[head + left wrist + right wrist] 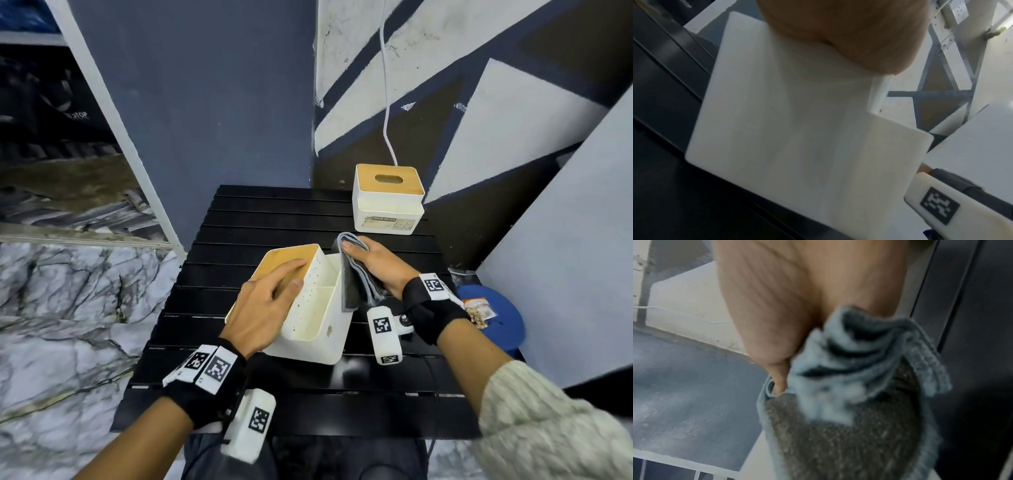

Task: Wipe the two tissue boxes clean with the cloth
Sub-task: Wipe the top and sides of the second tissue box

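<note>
Steadies box (308,347) on worktop (376,394) with left hand (263,308) spread flat on lid (284,258), apparently bracing its side for wiping with folded cloth (351,291) gripped in right hand (380,267).

Bound at the wrists of left hand (270,308) and right hand (376,270) with black fabric straps (202,401). Tagged on top of the straps with white plates (209,366) printed in black square codes. Fitted beside each strap with a white rounded pod (251,425), coded likewise; silver screw (406,319) between right pod and strap. Trailing thin black cables (435,383). Clad beyond the right strap in a cream knitted sleeve (548,421).
</note>
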A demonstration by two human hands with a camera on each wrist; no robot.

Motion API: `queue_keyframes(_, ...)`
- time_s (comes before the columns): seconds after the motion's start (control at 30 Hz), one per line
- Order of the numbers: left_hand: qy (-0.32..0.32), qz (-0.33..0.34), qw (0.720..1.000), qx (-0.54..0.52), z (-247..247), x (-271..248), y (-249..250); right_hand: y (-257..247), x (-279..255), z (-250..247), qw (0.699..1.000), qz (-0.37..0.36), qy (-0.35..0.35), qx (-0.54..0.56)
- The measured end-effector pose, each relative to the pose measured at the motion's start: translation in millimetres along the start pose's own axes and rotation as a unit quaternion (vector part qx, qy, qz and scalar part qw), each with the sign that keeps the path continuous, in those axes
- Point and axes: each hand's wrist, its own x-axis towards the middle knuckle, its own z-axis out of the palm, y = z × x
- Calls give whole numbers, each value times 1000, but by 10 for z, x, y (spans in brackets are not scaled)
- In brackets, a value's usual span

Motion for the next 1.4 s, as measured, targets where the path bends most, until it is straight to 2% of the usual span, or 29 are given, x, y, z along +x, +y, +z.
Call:
queue_keyframes(0.1, 3, 22, 999, 44, 44, 16, 13, 128, 2, 14, 999, 2, 43, 12)
queue_keyframes(0.2, 12, 46, 997, 65, 89, 2, 95, 199, 4, 83, 996, -34, 85, -7)
queue_keyframes(0.33, 23, 69, 991, 114, 169, 1, 37, 232, -42, 135, 970, -115, 159, -144)
queue_keyframes(0.43, 15, 102, 976, 191, 247, -9, -33, 269, -69, 159, 937, -188, 150, -253)
queue_keyframes(0.5, 16, 116, 968, 222, 282, -14, -56, 336, -61, 186, 924, -203, 134, -295)
queue_keyframes(0.67, 2, 132, 962, 240, 284, -8, -129, 505, -59, 239, 924, -208, 183, -263)
queue_keyframes(0.87, -7, 123, 956, 268, 157, 9, -104, 569, -36, 324, 935, -178, 190, -242)
queue_keyframes(0.97, -59, 141, 932, 328, -28, 108, -138, 569, -45, 333, 952, -123, 179, -216)
queue_keyframes(1.07, -112, 123, 926, 339, -118, 165, -240, 508, -38, 342, 960, -74, 180, -204)
queue_keyframes(1.2, -111, 120, 924, 346, -95, 180, -295, 514, -44, 362, 943, -113, 175, -261)
queue_keyframes(1.4, -91, 127, 929, 336, -63, 189, -292, 607, -188, 482, 926, -187, 193, -265)
